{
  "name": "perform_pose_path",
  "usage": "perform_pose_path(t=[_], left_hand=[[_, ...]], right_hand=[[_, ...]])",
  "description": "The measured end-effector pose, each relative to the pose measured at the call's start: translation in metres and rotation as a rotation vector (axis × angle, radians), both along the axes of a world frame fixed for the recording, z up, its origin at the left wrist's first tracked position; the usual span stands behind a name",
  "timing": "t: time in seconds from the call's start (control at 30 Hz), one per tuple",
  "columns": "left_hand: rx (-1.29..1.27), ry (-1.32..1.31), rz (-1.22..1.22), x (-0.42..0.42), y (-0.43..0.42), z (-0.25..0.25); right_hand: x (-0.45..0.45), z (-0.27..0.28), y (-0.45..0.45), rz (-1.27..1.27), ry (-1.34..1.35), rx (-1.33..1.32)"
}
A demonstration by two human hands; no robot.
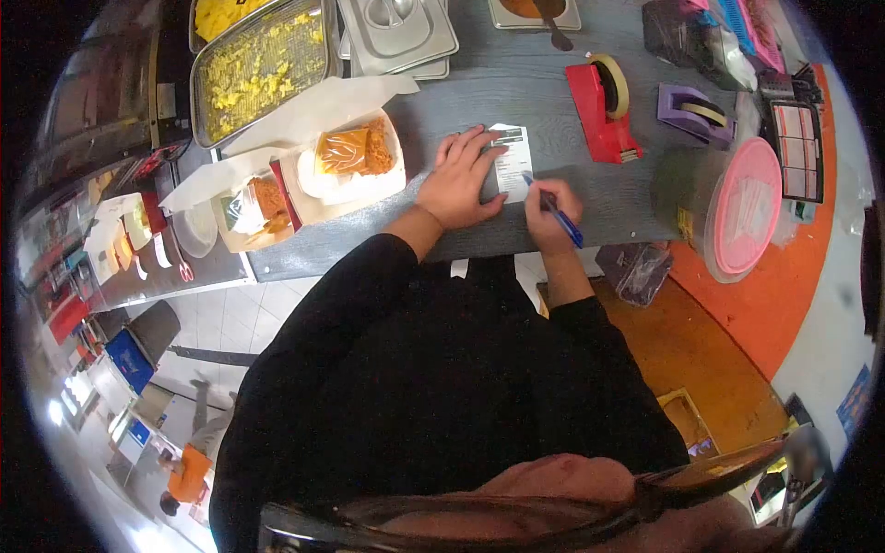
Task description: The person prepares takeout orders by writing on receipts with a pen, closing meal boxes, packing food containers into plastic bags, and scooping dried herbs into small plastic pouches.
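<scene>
A small white printed slip of paper lies flat on the grey table. My left hand rests open on the table with its fingers spread, the fingertips at the slip's left edge. In my right hand is a blue pen, its tip pointed at the slip's right side. Left of my hands stand open food boxes: the nearer box holds rice, an orange sauce packet and a fried piece. Another box further left has similar contents.
Metal trays with yellow food and lidded steel containers line the back. A red tape dispenser, a purple one and a pink-lidded tub stand right. A person in orange is far left.
</scene>
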State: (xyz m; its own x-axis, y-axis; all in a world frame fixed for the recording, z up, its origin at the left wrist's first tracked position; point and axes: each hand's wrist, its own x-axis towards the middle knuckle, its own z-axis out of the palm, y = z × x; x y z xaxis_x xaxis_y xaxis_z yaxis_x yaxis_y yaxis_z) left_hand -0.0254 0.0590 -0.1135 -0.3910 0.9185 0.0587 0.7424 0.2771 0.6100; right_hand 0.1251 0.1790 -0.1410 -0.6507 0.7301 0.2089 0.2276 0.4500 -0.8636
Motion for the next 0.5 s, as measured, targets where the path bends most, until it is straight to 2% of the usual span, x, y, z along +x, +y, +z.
perform_pose_path(t=[0.13, 0.2, 0.27, 0.33, 0.4, 0.43, 0.5], left_hand=[[0.0, -0.008, -0.002, -0.001, 0.0, 0.0], [0.002, -0.013, -0.002, -0.002, 0.0, 0.0], [0.003, -0.017, -0.003, -0.001, 0.0, -0.001], [-0.003, -0.016, 0.002, -0.001, 0.0, -0.002], [-0.002, -0.012, 0.0, -0.001, -0.001, -0.003], [-0.001, -0.006, -0.001, -0.001, -0.001, -0.003], [0.0, -0.006, -0.007, -0.001, -0.001, -0.003]], right_hand=[[0.004, 0.012, -0.002, 0.185, -0.011, 0.095], [0.002, 0.008, -0.005, 0.128, -0.028, 0.1], [-0.002, 0.01, -0.003, 0.216, -0.026, 0.154], [0.002, 0.007, -0.004, 0.268, -0.032, 0.099], [0.013, -0.014, -0.007, -0.087, 0.001, -0.011], [0.017, -0.019, -0.001, -0.087, 0.0, -0.011], [0.019, -0.018, 0.015, -0.087, 0.037, -0.285]])
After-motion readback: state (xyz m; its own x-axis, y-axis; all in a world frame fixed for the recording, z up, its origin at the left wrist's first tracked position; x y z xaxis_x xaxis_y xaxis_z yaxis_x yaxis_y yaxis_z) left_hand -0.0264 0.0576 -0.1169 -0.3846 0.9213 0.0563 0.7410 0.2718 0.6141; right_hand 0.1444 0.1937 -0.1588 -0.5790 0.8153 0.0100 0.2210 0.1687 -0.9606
